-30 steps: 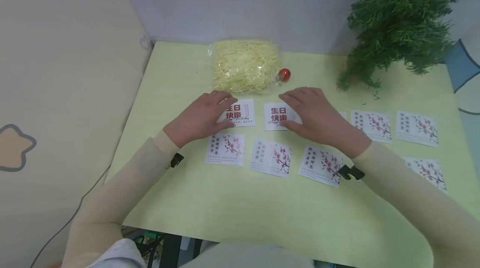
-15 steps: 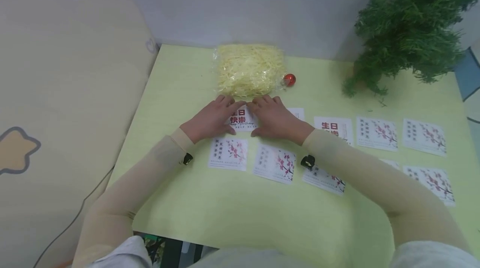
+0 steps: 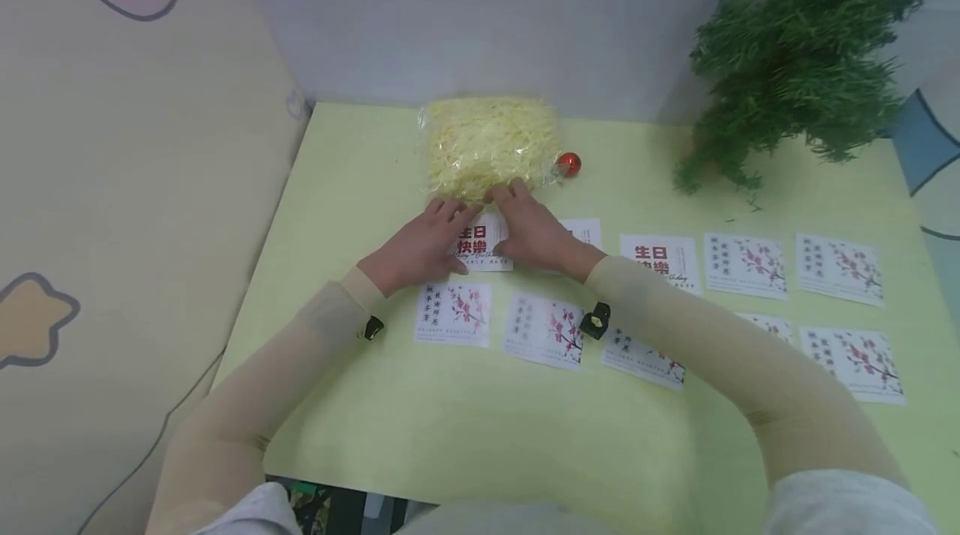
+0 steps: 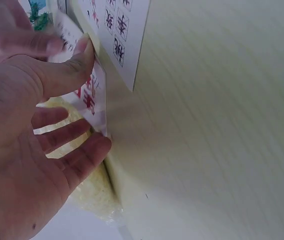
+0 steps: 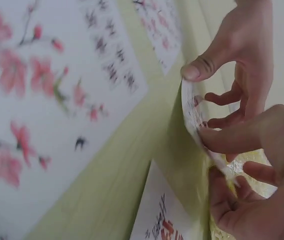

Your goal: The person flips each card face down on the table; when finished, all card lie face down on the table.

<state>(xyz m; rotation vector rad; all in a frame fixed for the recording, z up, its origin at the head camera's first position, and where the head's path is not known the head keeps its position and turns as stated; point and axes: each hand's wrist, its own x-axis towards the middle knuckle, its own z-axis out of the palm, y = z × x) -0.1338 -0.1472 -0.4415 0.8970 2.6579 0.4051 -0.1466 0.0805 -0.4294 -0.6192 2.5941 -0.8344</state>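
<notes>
A white birthday card (image 3: 480,245) with red characters lies between my two hands in the head view, close to the bag behind it. My left hand (image 3: 423,245) grips its left end, thumb at the near edge and fingers at the far one. At the right end my right hand (image 3: 536,231) pinches the same card, thumb on its face and fingers behind. The right wrist view shows the card (image 5: 189,107) bowed and tilted off the table. Two more birthday cards, a partly covered one (image 3: 585,228) and another (image 3: 660,256), lie to the right.
Several plum-blossom cards (image 3: 452,314) lie in rows on the pale green table (image 3: 480,427). Behind the hands sits a clear bag of yellow shredded paper (image 3: 491,139), with a red ball (image 3: 569,164) beside it. A green artificial tree (image 3: 795,77) stands at back right.
My right hand has left the middle birthday card and moved left to the one at my left hand. Its fingers have since shifted slightly further back, toward the bag.
</notes>
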